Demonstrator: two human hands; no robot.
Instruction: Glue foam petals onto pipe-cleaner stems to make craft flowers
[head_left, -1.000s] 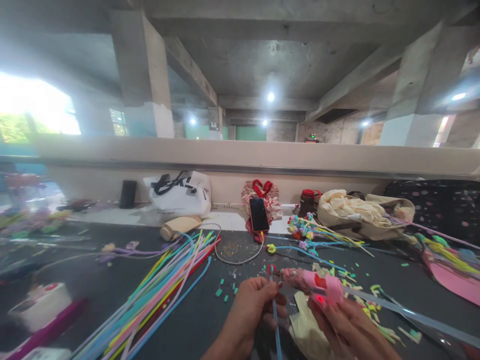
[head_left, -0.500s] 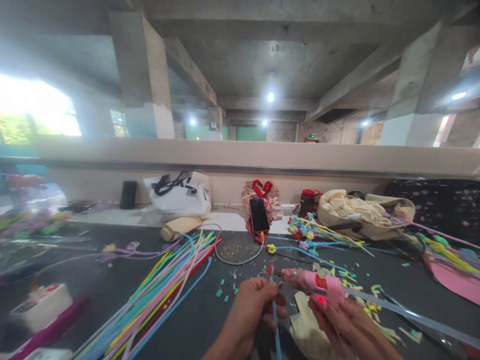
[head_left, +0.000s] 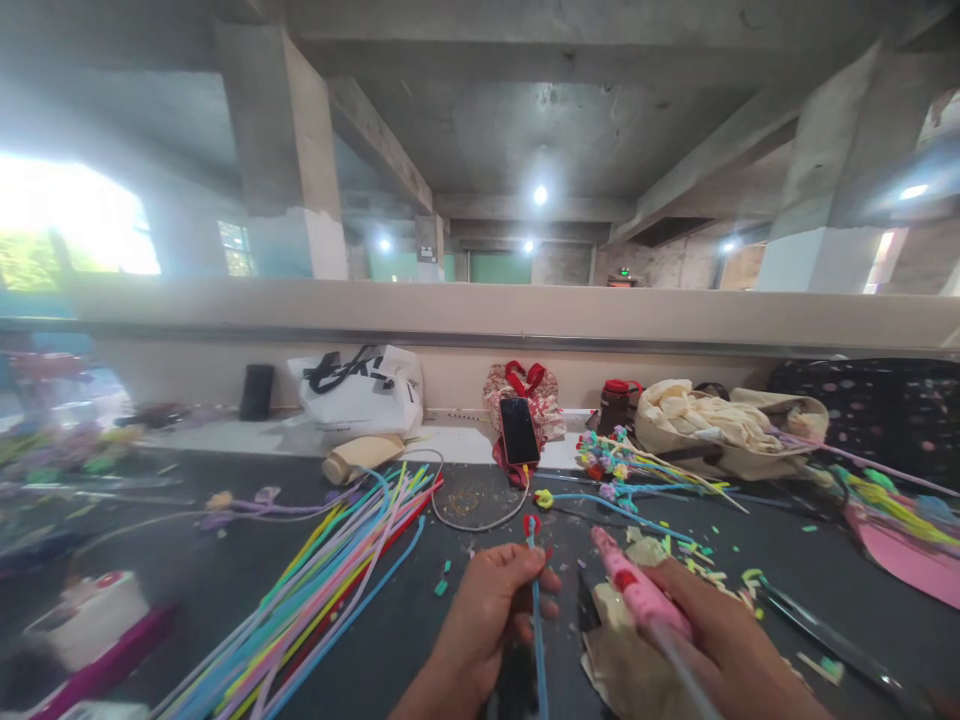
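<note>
My left hand [head_left: 499, 605] pinches a light blue pipe cleaner stem [head_left: 538, 640] between thumb and fingers. A small red piece [head_left: 532, 524] sits at the stem's top, just above my fingertips. My right hand [head_left: 712, 625] is wrapped round a pink hot glue gun [head_left: 643, 592], its nozzle tilted up and to the left, apart from the stem. A clear glue stick [head_left: 679, 665] runs out of the gun's rear end. Under the gun lies a crumpled beige cloth or paper [head_left: 611, 650].
A bundle of coloured pipe cleaners [head_left: 330, 590] lies left of my hands. Finished-looking small flowers [head_left: 611, 455] rest at the back right. A phone [head_left: 519, 432] leans on a red-patterned bag. Tweezers or scissors [head_left: 832, 640] and cut scraps [head_left: 705, 570] lie on the right.
The glue gun has moved right and down, its nozzle away from the red piece. My left hand has shifted slightly left with the blue stem.
</note>
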